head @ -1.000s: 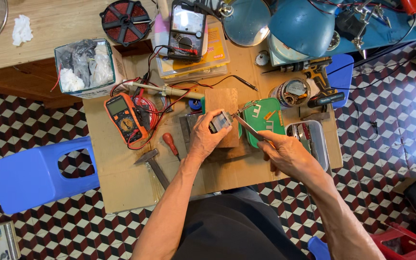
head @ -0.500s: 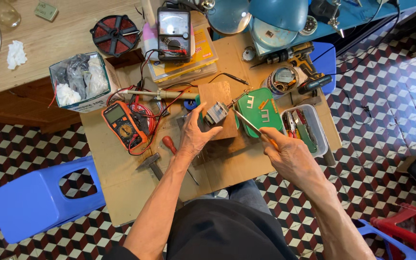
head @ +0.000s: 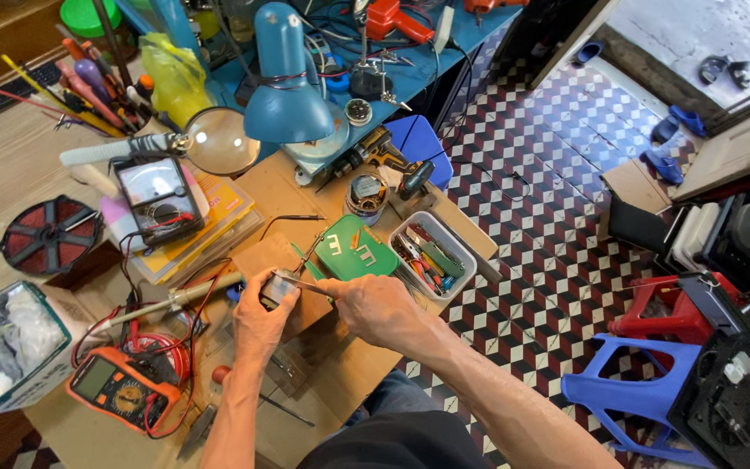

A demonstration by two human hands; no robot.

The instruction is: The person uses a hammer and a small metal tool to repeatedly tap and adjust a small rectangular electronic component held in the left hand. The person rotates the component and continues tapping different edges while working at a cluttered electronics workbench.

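Note:
My left hand (head: 262, 323) grips a small grey metal part (head: 275, 287) just above the wooden board (head: 340, 365). My right hand (head: 377, 306) pinches a thin metal tool (head: 304, 283) whose tip touches that part. A green lid-like tray (head: 356, 251) with small white pieces lies right behind my hands. A clear plastic box of small tools (head: 431, 257) stands to the right of it.
An orange multimeter (head: 121, 386) with red leads and a soldering iron (head: 167, 300) lie at the left. An analogue meter (head: 158, 195) rests on yellow books. A blue desk lamp (head: 288, 91), magnifier (head: 220, 141) and cordless drill (head: 384, 156) stand behind. Blue stool (head: 635, 395) at right.
The head camera has swung right and closer, so the floor and stools at the right now show. My hands stay together on the small part, with the tool still at it.

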